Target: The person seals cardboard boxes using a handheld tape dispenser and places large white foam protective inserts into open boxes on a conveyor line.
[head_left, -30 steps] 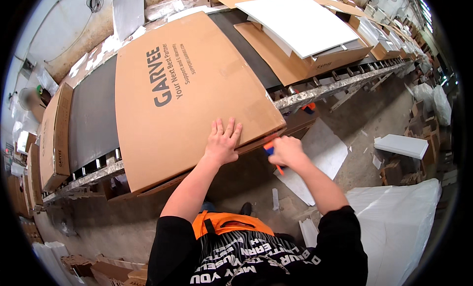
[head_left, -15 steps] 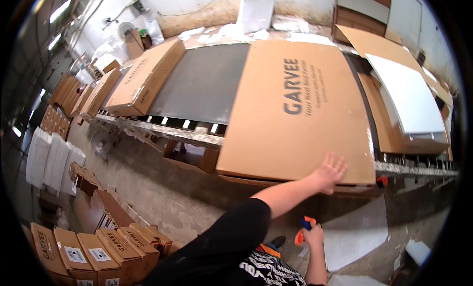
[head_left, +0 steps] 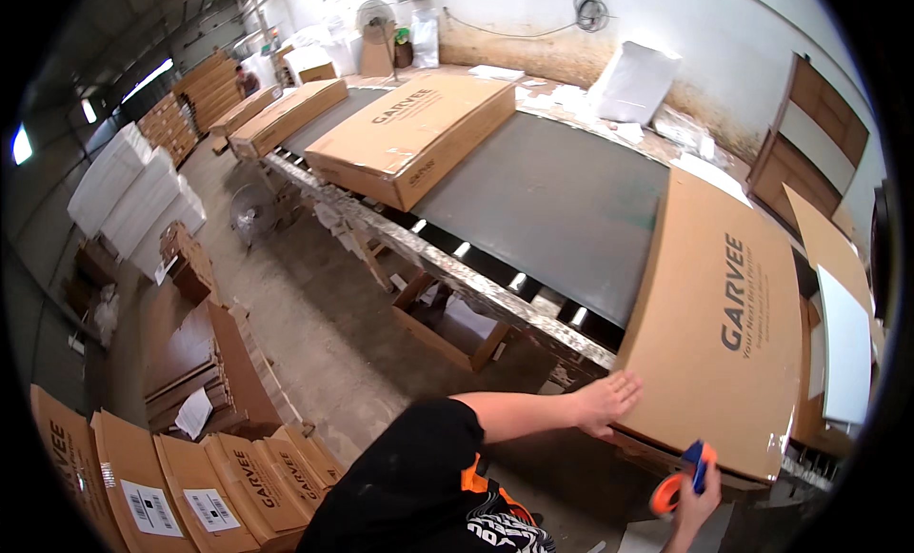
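In the head view, I see a large, flat brown cardboard box [head_left: 706,353] lying across the dark-grey conveyor [head_left: 557,220]. The left hand [head_left: 607,404] rests unclenched at its near left corner; the right hand [head_left: 701,507] grips an orange-and-blue plastic tape dispenser [head_left: 702,465] by its near edge. This looks like taping; the next move probably calls for steadying the box and aligning the dispenser.
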A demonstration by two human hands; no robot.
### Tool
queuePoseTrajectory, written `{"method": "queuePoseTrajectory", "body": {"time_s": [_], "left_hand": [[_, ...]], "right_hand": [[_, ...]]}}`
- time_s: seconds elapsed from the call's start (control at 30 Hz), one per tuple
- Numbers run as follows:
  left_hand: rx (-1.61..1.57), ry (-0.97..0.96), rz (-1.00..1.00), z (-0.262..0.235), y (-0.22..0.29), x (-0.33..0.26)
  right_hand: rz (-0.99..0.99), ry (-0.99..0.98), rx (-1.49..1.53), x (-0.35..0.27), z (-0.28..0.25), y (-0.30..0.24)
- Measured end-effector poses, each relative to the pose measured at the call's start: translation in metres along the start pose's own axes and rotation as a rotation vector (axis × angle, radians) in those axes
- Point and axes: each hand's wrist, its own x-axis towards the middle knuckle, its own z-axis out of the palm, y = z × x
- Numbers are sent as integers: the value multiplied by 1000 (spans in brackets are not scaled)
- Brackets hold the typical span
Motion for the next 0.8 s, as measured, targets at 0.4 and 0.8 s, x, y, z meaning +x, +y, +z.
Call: {"method": "queuePoseTrajectory", "body": {"time_s": [0.4,0.8], "left_hand": [[-217,142,49,33,6,-3],[-117,234,7,-10,-39,-32]], "right_hand": [[179,-625,-659,79,56,-99],[52,-720,-690,-50,195,-29]]}}
